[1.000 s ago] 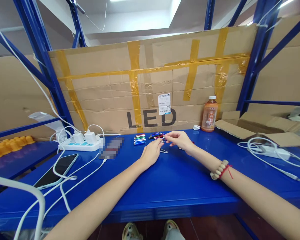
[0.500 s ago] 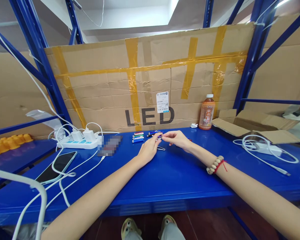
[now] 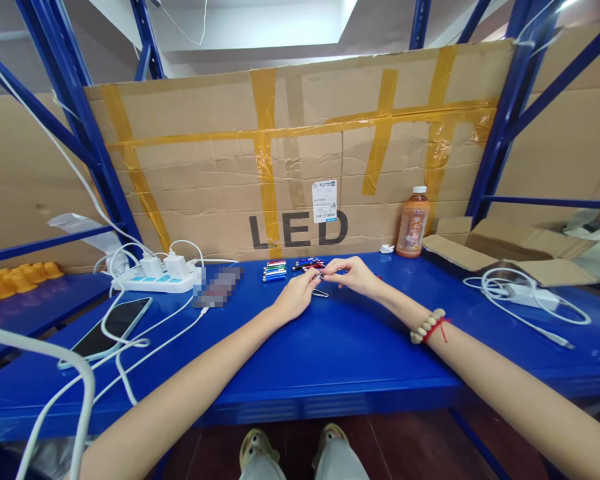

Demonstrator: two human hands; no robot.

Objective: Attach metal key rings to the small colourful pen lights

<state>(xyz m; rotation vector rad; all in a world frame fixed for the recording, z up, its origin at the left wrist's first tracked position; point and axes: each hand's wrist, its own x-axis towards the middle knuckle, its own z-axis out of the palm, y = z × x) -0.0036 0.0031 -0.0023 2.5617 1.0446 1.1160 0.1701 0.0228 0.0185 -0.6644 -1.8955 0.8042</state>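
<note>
My left hand (image 3: 296, 295) and my right hand (image 3: 353, 275) meet over the blue shelf top (image 3: 300, 360). The fingertips of both pinch a small shiny metal piece (image 3: 321, 275), too small to name and partly covered by the fingers. Just below it lies a silver wire-like loop (image 3: 321, 293). Left of my hands, several small coloured stick-shaped pieces (image 3: 275, 271) in red, green and blue lie in a neat stack. More dark and blue pieces (image 3: 307, 264) lie behind my fingers, partly hidden.
A power strip (image 3: 157, 281) with chargers, a phone (image 3: 111, 330) and white cables stand left. A drink bottle (image 3: 413, 223), crumpled white paper (image 3: 387, 249), an open cardboard box (image 3: 453, 253) and a coiled white cable (image 3: 535, 297) are right. A taped cardboard sheet (image 3: 205, 193) closes the back.
The view has shifted slightly. My hands stay together at the same spot, and the metal piece between the fingertips shows a little more plainly.
</note>
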